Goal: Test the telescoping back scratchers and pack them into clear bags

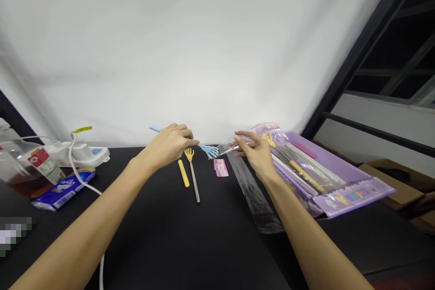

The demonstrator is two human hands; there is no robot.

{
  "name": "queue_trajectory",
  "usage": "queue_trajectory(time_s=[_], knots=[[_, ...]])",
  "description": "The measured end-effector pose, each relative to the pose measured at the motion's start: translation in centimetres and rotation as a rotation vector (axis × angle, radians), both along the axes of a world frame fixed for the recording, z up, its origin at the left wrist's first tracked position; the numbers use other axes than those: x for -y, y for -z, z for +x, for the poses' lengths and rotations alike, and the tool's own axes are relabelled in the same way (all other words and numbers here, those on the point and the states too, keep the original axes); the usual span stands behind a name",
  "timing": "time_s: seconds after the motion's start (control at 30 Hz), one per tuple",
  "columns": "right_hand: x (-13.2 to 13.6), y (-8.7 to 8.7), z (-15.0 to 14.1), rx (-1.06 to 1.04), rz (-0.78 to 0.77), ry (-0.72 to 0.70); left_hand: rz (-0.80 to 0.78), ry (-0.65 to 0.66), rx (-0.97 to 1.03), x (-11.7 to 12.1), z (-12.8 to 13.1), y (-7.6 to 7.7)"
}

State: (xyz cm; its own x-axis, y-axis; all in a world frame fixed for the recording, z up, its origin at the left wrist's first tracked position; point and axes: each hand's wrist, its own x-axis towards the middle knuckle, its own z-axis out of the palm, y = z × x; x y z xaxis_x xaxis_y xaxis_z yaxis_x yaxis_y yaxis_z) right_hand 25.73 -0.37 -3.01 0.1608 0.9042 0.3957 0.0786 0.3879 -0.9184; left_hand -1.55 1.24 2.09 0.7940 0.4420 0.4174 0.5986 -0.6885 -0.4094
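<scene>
My left hand (173,144) is closed round a back scratcher with a light blue hand-shaped head (210,151); its blue handle end pokes out to the left. The head meets the mouth of a clear plastic bag (228,147), which my right hand (254,150) pinches; whether the tips are inside I cannot tell. Below my left hand lie a yellow-headed back scratcher (193,172) with a metal rod and a separate yellow handle (183,173). Small pink cards (221,167) rest between my hands. A long clear sleeve (256,199) lies flat below my right hand.
To the right, a purple box (340,163) holds several bagged back scratchers. At the left are a power strip (91,156), a bottle of dark liquid (32,167), a blue packet (64,189) and a white cable (76,174). A white sheet (190,45) hangs behind the black table (163,240).
</scene>
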Motion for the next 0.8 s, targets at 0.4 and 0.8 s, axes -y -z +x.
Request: queue_trajectory(time_s=[0.4, 0.8], knots=[[0.3, -0.1, -0.2, 0.071, 0.068, -0.010, 0.093, -0.012, 0.084, 0.0, 0.2, 0.6], [0.9, 0.6, -2.3, 0.005, 0.070, -0.071, -0.247, 0.107, 0.412, 0.3, 1.0, 1.3]])
